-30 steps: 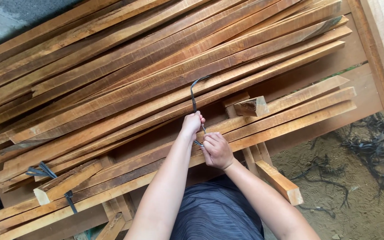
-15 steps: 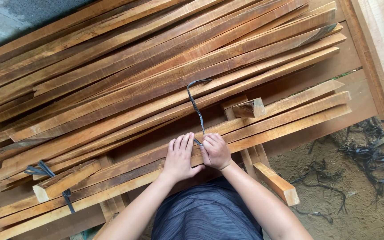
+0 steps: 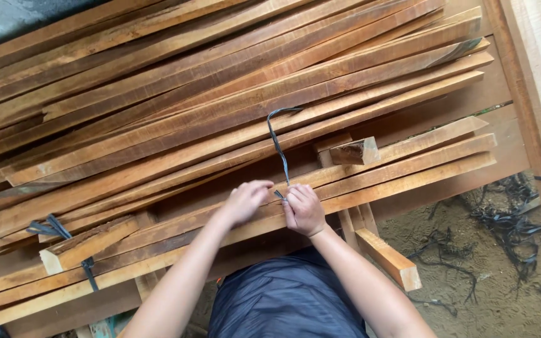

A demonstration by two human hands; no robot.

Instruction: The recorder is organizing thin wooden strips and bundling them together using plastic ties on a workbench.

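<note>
Pinching the dark strap (image 3: 277, 141) with both our hands — left (image 3: 245, 200), right (image 3: 303, 209) — over stacked wooden slats (image 3: 220, 119).

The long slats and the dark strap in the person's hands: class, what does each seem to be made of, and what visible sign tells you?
Long slats: wood, rough-sawn and unfinished, shown by brown grain streaks and saw marks.
Dark strap: probably plastic strapping; thin, flat, dark, holding a bent loop. Both the left hand and right hand pinch its lower end.

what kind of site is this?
Likely an outdoor timber yard or small sawmill: a big stack of rough-sawn wooden slats, dark strapping that both hands grip, and strap scraps on bare dirt ground.
</note>
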